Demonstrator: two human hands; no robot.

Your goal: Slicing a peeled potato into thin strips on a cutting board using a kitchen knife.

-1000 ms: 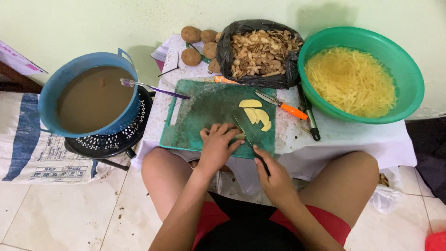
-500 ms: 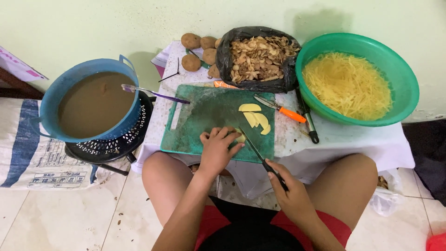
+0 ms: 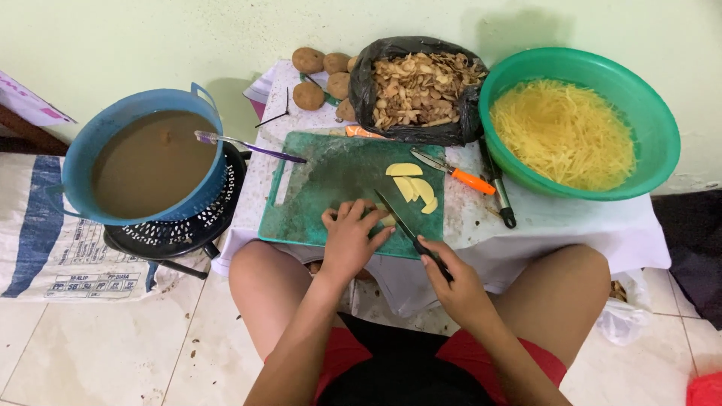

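- Where the left hand presses down at the near edge of the green cutting board, a peeled potato piece sits mostly hidden under the curled fingers; only a pale yellow sliver shows beside them.
- Right hand closed around the dark handle of a knife; the blade angles up and left, its tip just beside the left fingertips.
- Handling, as judged: peeled potato is firm and stiff but wet and slick, and a rounded piece tends to roll. Best held from above with fingertips tucked back, a flat cut face down on the board.
- Potato slices lie flat on the far right part of the board, thin and light, likely to stick to the blade.
- Green basin at the right of the table: filled with fine yellow potato strips.
- Black plastic bag behind the board: heaped with brown peelings, mouth open.
- Blue bucket to the left, resting on a black perforated basket: full of murky brown water; a purple-handled utensil lies across its rim.
- Unpeeled potatoes sit loose at the back, near the wall.
- An orange-handled knife and a dark-handled tool rest between the board and the basin.
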